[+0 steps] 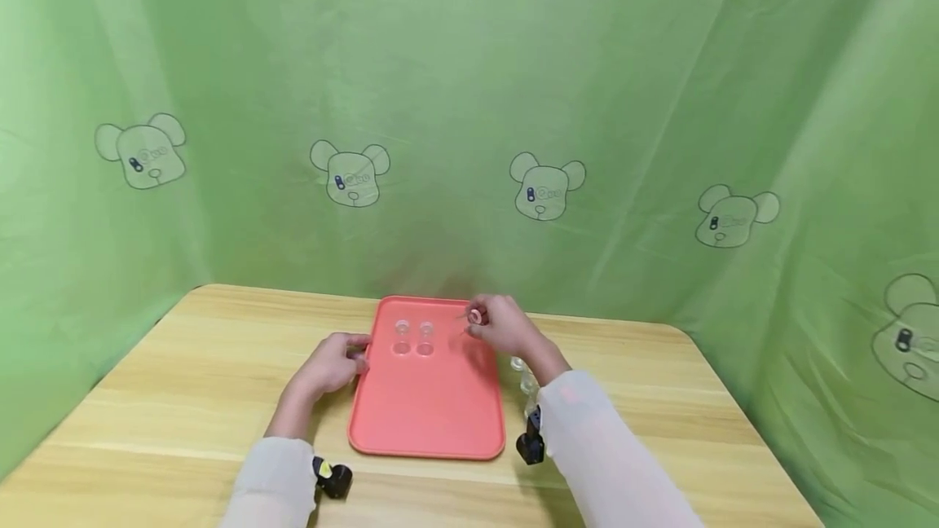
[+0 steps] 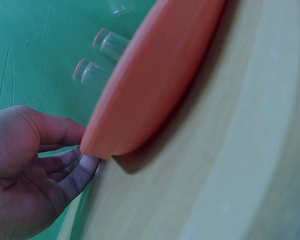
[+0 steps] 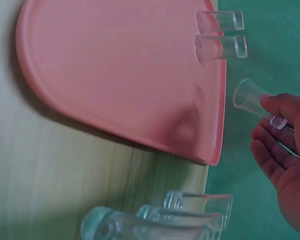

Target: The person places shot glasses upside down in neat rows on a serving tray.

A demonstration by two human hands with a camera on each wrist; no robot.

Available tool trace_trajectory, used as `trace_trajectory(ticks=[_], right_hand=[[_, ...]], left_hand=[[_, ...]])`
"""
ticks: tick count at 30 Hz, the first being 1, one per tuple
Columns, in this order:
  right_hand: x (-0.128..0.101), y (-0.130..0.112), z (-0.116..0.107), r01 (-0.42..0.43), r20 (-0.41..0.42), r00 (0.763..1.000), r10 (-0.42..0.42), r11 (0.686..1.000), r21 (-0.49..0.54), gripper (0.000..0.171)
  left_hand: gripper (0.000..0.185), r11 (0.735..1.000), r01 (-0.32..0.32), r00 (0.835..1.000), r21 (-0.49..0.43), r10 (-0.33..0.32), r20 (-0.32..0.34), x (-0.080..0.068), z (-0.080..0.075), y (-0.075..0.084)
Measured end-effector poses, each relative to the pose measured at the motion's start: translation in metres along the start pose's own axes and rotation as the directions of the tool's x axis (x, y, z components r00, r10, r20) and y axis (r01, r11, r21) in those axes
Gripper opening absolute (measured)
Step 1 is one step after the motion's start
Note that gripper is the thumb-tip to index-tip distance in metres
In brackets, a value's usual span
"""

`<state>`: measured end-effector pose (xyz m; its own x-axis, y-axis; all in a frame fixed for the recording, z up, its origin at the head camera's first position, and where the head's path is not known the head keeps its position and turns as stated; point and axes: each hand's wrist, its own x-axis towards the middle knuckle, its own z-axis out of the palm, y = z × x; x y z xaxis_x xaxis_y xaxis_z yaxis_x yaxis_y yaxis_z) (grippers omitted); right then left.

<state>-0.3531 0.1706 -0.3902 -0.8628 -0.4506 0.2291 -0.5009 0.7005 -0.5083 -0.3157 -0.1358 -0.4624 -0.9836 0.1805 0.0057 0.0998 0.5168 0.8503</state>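
Observation:
A salmon-pink tray (image 1: 429, 414) lies on the wooden table. Two small clear glasses (image 1: 413, 337) stand side by side near its far edge, and both show in the right wrist view (image 3: 221, 35). My left hand (image 1: 358, 357) holds the tray's left rim; in the left wrist view the thumb and fingers (image 2: 82, 162) pinch the tray's edge (image 2: 150, 90). My right hand (image 1: 480, 323) hovers over the tray's far right corner and pinches a third small clear glass (image 1: 477, 316), seen tilted (image 3: 250, 97) above the tray's rim (image 3: 217, 125).
Several more clear glasses (image 1: 524, 377) stand on the table just right of the tray, close by my right forearm (image 3: 165, 220). Green cloth walls close in the table at the back and both sides. Bare wood (image 1: 183, 398) stretches left of the tray.

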Motion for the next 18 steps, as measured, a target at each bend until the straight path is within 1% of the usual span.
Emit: trace_trajectory(ticks=[7,13,18], right_hand=[[0.004,-0.006,0.01,0.004,-0.029,1.0,-0.004,1.0,0.005,0.015],[0.007,-0.009,0.016,0.001,-0.056,0.998,-0.001,1.0,0.014,0.016],[0.005,-0.008,0.017,-0.008,-0.075,0.997,0.009,1.0,0.012,0.012]], left_hand=[[0.048,1.0,-0.013,1.0,0.007,0.013,0.0,-0.002,-0.002,-0.002],[0.048,1.0,-0.006,1.0,0.012,0.006,0.001,-0.003,-0.003,-0.004],[0.048,1.0,-0.023,1.0,0.009,0.023,0.017,-0.001,0.0,-0.002]])
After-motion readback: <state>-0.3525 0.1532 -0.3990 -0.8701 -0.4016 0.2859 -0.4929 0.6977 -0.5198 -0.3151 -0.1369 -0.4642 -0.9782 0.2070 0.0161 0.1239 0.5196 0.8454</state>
